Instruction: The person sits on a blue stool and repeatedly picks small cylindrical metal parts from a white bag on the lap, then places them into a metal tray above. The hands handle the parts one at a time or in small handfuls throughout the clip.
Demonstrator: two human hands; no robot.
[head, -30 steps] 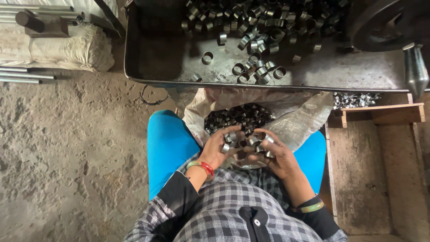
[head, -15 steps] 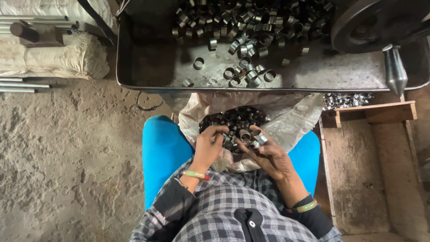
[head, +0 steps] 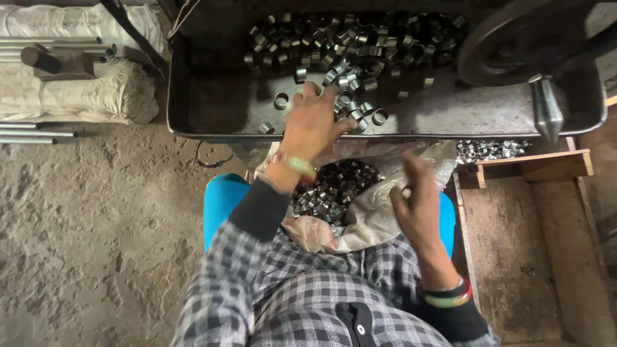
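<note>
Now left hand [head: 313,122] lay spread over rings [head: 350,103] in tray [head: 212,106], grip open; right hand [head: 416,202] hovered over bag [head: 379,212], fingers loose, empty. Judgement: best raked few rings at once, kept off rim.

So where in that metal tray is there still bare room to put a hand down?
The tray's left part is bare, between its left wall and the lone ring. The back and middle are crowded with metal rings, where the left hand reaches. A thin strip under the dark wheel also looks free.

Rough concrete floor [head: 83,225], white sacks [head: 96,96], wooden crate [head: 520,244] alongside.
</note>
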